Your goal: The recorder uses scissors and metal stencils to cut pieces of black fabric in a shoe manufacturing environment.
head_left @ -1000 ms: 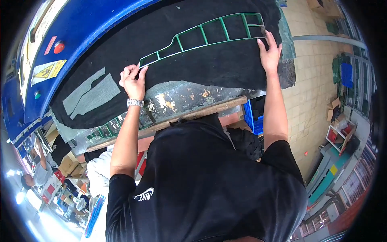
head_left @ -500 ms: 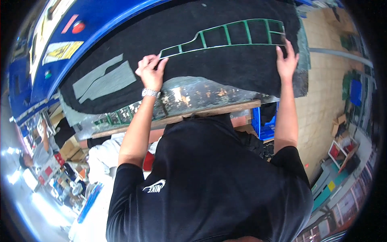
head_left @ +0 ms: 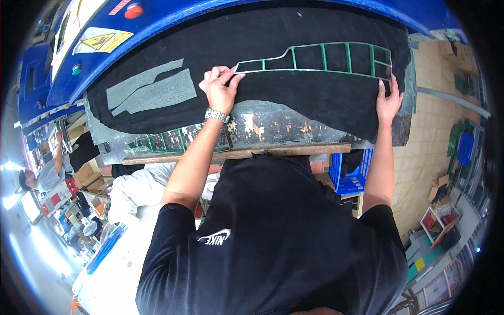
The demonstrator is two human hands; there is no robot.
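A long green cutting die, an open frame with crossbars, lies on a sheet of black material. My left hand pinches the die's narrow left tip between thumb and fingers. At the wide right end, my right hand has thumb and fingers closed on the lower corner. Left of my left hand, two grey-green shapes show within the black sheet. A second green die rests at the near edge of the worktop, partly hidden by my left forearm.
A blue machine housing with a red button curves round the far side. Along the near edge runs a wooden strip, behind it a worn metal surface. A blue crate stands below right. Another person is far left.
The head view has shifted, so the worktop sits lower and further right. Against the black sheet, the die has slid slightly right, with both hands still on its ends.
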